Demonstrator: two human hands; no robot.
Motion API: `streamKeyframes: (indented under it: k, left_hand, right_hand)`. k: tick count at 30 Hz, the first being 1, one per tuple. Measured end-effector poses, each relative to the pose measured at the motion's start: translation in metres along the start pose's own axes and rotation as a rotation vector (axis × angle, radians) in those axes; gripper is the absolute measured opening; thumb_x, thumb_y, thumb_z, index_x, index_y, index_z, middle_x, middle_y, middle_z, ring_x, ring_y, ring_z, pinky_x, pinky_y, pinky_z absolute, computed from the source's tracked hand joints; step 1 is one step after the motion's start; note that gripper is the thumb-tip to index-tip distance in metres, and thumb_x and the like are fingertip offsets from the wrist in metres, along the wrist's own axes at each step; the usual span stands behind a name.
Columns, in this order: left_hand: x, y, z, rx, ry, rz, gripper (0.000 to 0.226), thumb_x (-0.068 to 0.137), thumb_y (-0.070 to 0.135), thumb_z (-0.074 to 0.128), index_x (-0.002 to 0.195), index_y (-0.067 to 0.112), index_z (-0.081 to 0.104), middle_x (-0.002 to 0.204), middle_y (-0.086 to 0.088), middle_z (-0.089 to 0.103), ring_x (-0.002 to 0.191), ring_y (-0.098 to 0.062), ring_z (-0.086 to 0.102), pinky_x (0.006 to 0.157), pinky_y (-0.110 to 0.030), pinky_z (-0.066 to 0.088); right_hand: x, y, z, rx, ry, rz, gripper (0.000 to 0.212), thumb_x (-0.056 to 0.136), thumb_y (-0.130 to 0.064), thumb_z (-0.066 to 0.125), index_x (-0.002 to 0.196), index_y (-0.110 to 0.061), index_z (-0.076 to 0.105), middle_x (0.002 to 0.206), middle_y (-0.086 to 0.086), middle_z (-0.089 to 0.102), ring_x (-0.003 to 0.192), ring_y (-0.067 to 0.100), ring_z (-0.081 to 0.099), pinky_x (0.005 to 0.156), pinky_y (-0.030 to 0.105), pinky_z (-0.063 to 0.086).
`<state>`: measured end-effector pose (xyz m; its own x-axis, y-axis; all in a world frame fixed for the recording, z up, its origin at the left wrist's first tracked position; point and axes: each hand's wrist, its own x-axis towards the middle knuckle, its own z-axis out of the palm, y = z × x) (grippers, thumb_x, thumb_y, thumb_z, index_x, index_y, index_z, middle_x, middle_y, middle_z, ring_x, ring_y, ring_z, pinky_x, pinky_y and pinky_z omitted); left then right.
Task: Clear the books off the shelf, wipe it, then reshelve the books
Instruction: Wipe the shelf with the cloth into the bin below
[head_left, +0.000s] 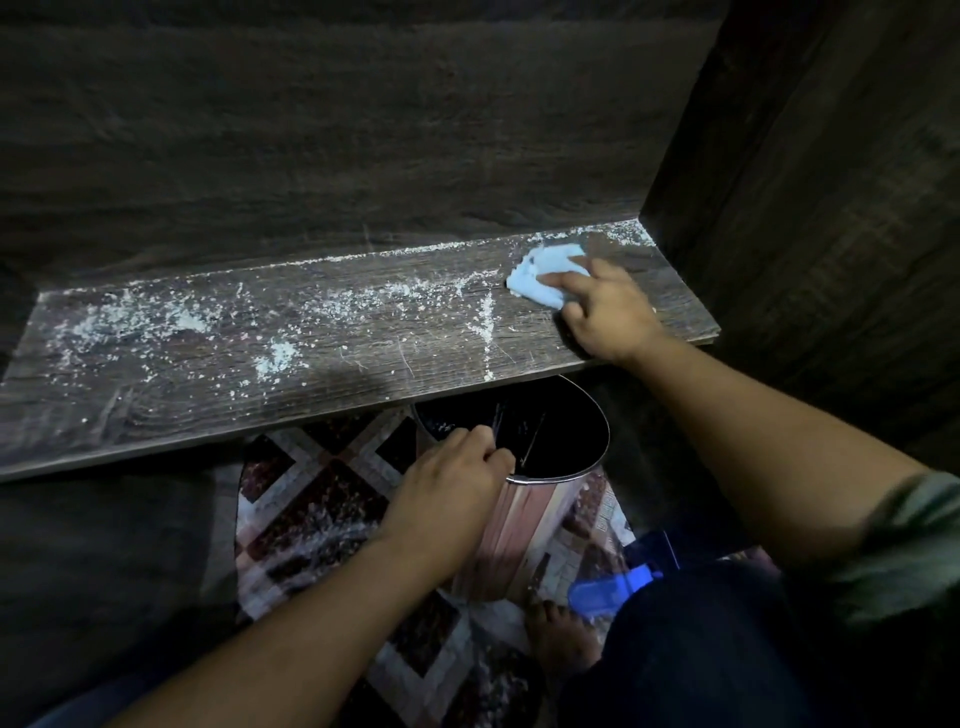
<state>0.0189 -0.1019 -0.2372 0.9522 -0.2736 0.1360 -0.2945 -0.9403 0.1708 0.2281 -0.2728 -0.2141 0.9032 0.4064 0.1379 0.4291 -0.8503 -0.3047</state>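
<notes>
Dark wooden shelf (311, 374), bookless and strewn with white crumbs (182, 322): the right hand (608, 312) presses a blue cloth (545, 270) flat-fingered at its right end, best swept in overlapping strokes toward the bin (524, 525), whose rim the left hand (447, 488) grips below the front edge.

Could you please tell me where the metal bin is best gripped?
Grip the bin by its near rim, from above on the person's side, as the left hand does: its mouth faces up and its far rim sits under the shelf.
</notes>
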Motion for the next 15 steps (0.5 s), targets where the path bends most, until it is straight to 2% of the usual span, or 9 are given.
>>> streamKeyframes:
  k: [4, 6, 8, 11, 13, 15]
  left_hand:
    - [0.0, 0.001, -0.002, -0.034, -0.022, 0.006, 0.036, 0.054, 0.009, 0.084, 0.082, 0.017, 0.063, 0.082, 0.0, 0.052, 0.074, -0.02, 0.058, 0.055, -0.03, 0.049]
    - [-0.001, 0.0, -0.002, -0.045, -0.022, 0.005, 0.033, 0.058, 0.009, 0.083, 0.082, 0.017, 0.061, 0.083, 0.0, 0.051, 0.076, -0.021, 0.057, 0.055, -0.032, 0.049]
    - [0.0, 0.0, -0.003, -0.05, -0.023, -0.001, 0.035, 0.059, 0.007, 0.082, 0.082, 0.018, 0.059, 0.084, 0.001, 0.05, 0.077, -0.019, 0.055, 0.056, -0.031, 0.048]
    - [0.002, 0.0, -0.004, -0.058, -0.023, -0.007, 0.033, 0.064, 0.005, 0.079, 0.084, 0.019, 0.056, 0.086, 0.002, 0.048, 0.079, -0.018, 0.052, 0.06, -0.031, 0.047]
    - [0.002, 0.0, -0.004, -0.063, -0.02, -0.002, 0.031, 0.067, 0.005, 0.076, 0.086, 0.018, 0.056, 0.087, 0.001, 0.049, 0.081, -0.019, 0.053, 0.063, -0.032, 0.048]
    - [0.001, -0.001, -0.005, -0.072, -0.011, 0.006, 0.031, 0.066, 0.004, 0.077, 0.086, 0.017, 0.057, 0.087, 0.0, 0.05, 0.08, -0.02, 0.054, 0.062, -0.033, 0.049]
  right_hand:
    - [-0.031, 0.0, -0.005, 0.039, -0.034, -0.133, 0.046, 0.085, -0.02, 0.046, 0.128, -0.029, 0.062, 0.138, 0.013, 0.05, 0.128, 0.032, 0.044, 0.109, 0.038, 0.034]
    - [-0.034, 0.001, -0.008, 0.096, -0.031, -0.135, 0.046, 0.085, -0.016, 0.045, 0.127, -0.026, 0.063, 0.136, 0.016, 0.05, 0.129, 0.031, 0.045, 0.111, 0.036, 0.033]
    - [-0.026, -0.001, -0.012, 0.184, 0.066, -0.029, 0.045, 0.087, -0.007, 0.049, 0.128, -0.023, 0.062, 0.132, 0.019, 0.048, 0.125, 0.033, 0.046, 0.11, 0.03, 0.032]
    - [0.002, -0.006, -0.017, 0.221, 0.247, 0.102, 0.046, 0.088, -0.012, 0.047, 0.132, -0.022, 0.058, 0.142, 0.02, 0.039, 0.13, 0.035, 0.041, 0.113, 0.032, 0.029]
    - [0.024, -0.009, -0.016, 0.199, 0.244, 0.165, 0.047, 0.091, -0.012, 0.047, 0.137, -0.023, 0.053, 0.151, 0.018, 0.03, 0.135, 0.035, 0.033, 0.115, 0.031, 0.025]
    - [0.042, -0.013, -0.007, 0.162, 0.16, 0.256, 0.049, 0.094, -0.015, 0.047, 0.141, -0.027, 0.046, 0.156, 0.016, 0.021, 0.139, 0.036, 0.028, 0.116, 0.032, 0.022]
